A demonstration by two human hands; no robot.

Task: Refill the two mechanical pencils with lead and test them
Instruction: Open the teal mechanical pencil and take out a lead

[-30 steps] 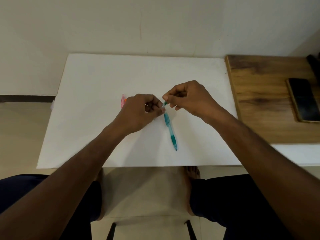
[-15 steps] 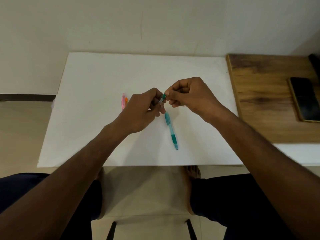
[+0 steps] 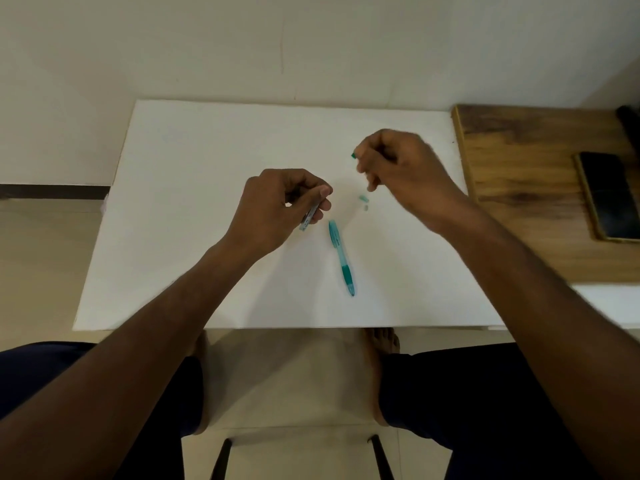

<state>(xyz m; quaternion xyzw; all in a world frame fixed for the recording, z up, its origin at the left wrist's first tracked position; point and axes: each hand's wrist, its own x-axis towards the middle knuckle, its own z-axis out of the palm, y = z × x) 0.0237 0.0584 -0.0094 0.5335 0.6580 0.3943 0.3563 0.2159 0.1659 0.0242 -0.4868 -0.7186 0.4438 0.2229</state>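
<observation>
1. Teal and translucent, the mechanical pencil [image 3: 342, 258] lies flat on the white table [image 3: 194, 209], its long axis running from the tip at the near end to the open back end farther off, leaning slightly left.
2. Just left of the pencil's far end, the left hand [image 3: 277, 209] curls its fingers round a slim lead case [image 3: 309, 216], which slants down out of the fist. This hand is the nearer one to the pencil's open end.
3. Beyond the pencil's far end lie two small teal pieces [image 3: 364, 201], blurred, probably its cap parts.
4. Farther right, the right hand [image 3: 398, 168] is curled, pinching a small green piece [image 3: 354, 155].
5. Half a second ago the hands met above the pencil; now they are apart, the right carried away rightward with the pulled-off piece, likely the case's cap.
</observation>
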